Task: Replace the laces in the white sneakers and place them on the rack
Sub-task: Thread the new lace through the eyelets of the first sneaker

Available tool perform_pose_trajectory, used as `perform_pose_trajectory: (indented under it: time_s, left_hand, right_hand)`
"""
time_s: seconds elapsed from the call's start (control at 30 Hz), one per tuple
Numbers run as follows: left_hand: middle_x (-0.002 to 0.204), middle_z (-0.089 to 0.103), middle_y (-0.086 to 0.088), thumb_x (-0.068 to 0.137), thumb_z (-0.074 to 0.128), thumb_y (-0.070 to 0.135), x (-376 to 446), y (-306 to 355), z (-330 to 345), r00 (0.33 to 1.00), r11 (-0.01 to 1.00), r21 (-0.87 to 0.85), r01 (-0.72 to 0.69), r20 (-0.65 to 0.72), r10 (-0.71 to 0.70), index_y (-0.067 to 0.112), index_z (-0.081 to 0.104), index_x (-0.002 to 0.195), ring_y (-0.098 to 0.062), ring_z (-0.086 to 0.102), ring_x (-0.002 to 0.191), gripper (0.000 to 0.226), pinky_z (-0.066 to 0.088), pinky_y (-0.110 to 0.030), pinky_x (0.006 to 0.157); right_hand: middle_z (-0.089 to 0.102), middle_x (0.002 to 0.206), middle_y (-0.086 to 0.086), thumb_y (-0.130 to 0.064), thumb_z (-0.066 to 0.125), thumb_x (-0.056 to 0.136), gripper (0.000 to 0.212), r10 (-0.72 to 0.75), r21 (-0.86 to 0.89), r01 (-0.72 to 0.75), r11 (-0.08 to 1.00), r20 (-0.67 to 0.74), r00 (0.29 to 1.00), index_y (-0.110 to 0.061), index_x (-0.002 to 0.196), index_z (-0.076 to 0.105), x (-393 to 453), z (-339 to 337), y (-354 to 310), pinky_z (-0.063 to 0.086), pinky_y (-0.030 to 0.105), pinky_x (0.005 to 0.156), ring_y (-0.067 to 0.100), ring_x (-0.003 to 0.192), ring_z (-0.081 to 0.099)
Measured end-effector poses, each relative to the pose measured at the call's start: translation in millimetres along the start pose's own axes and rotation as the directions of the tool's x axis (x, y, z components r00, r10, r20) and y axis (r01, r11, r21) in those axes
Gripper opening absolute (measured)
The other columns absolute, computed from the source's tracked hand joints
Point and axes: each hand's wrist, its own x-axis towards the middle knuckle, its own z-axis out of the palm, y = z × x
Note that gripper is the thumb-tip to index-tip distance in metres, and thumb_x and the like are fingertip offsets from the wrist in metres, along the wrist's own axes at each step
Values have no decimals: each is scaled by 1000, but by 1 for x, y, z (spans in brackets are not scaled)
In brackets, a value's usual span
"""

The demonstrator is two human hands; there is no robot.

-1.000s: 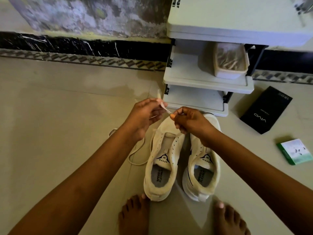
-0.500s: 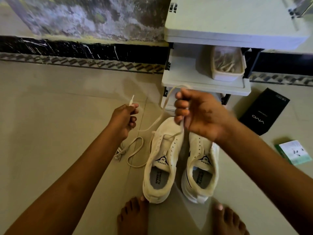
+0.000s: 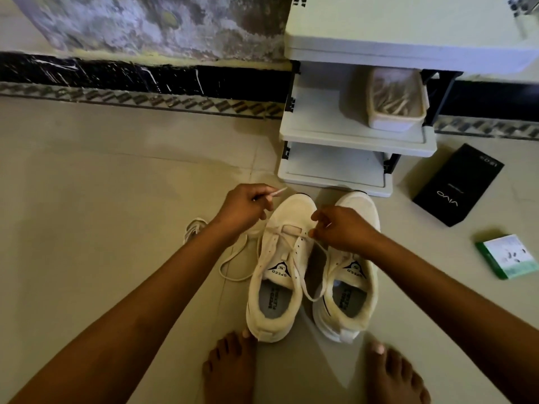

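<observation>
Pinching a cream lace [image 3: 294,269] in both hands' fingers, left hand [image 3: 243,209], right hand [image 3: 339,228], white sneakers [image 3: 277,275] half-laced

Black box [image 3: 457,185] on floor right of rack — green-white packet [image 3: 507,256] nearer, well apart.

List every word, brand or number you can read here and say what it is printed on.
"vivo": on the black box, seen upside down.
"SPEED" with an "S" logo: on the left sneaker's tongue and the right sneaker's tongue.
Insole print in both sneakers: begins "SPEED", the rest too blurred.
Small print on the black box's far end and on the green-edged packet: unreadable.
</observation>
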Motion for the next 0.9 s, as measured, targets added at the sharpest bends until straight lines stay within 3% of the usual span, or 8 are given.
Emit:
perform_pose_trajectory:
  time_s: [0.13, 0.2, 0.27, 0.33, 0.4, 0.57, 0.7, 0.9]
  left_hand:
    - [77, 66, -2, 96, 50, 14, -7, -1, 18, 995, 984, 154, -91, 53, 83, 11, 68, 104, 6, 55, 57, 20, 36, -1, 51]
    - [91, 70, -6, 96, 50, 16, -10, -2, 25, 991, 970, 210, -123, 78, 109, 10, 69, 105, 0, 59, 71, 22, 38, -2, 62]
    - [103, 70, -4, 94, 54, 16, -9, -4, 29, 990, 959, 250, -136, 75, 121, 9, 71, 104, -9, 59, 85, 21, 39, -10, 69]
    - [105, 70, -3, 91, 57, 13, -7, -5, 30, 989, 938, 316, -145, 77, 127, 9, 72, 103, -9, 57, 88, 19, 35, -9, 68]
    - [104, 71, -3, 88, 59, 9, -5, -5, 31, 989, 915, 377, -141, 105, 109, 11, 73, 101, -13, 61, 92, 19, 38, -12, 74]
    - [99, 70, -8, 88, 57, 14, -6, -13, 39, 977, 792, 576, -201, 177, 119, 15, 73, 99, -24, 63, 91, 20, 49, -30, 80]
    - [103, 68, -7, 92, 54, 24, -5, -14, 46, 977, 651, 728, -213, 158, 143, 18, 70, 105, -25, 62, 91, 22, 45, -30, 72]
    - [108, 63, -3, 96, 45, 28, -9, -13, 54, 965, 529, 810, -252, 174, 194, 20, 65, 109, -23, 61, 95, 25, 40, -28, 68]
  right_hand:
    - [62, 110, 8, -22, 60, 90, 24, 61, 12, -60, 998, -45, 997, -13, 111, 60, 11, 24, 4, 44, 26, 79, 21, 97, 58]
    - [63, 100, 7, -19, 60, 90, 12, 43, 39, -42, 998, -33, 999, -12, 98, 64, 9, 22, 2, 44, 21, 68, 17, 84, 57]
    - [64, 90, 5, -14, 59, 90, 8, -19, 181, 7, 983, 64, 998, -12, 88, 66, 4, 19, -3, 46, 18, 63, 12, 74, 57]
    - [65, 90, 3, -10, 59, 90, 12, -138, 306, 74, 949, 194, 971, -9, 94, 70, -3, 17, -8, 49, 20, 71, 10, 76, 58]
    - [66, 93, 3, -7, 57, 90, 19, -208, 323, 120, 939, 255, 944, -8, 104, 70, -8, 17, -12, 48, 23, 79, 10, 83, 57]
    - [65, 112, 5, -8, 58, 90, 23, -77, 129, 81, 988, -36, 996, -10, 111, 67, 1, 10, 2, 42, 21, 83, 15, 99, 58]
    - [57, 121, 8, -16, 66, 85, 42, 31, 44, -34, 998, 54, 998, -13, 125, 54, 5, 20, 12, 46, 27, 90, 22, 109, 55]
    - [59, 122, 9, -10, 64, 86, 37, 50, 129, -47, 991, -21, 999, -11, 123, 59, 7, 26, 14, 48, 32, 94, 24, 108, 57]
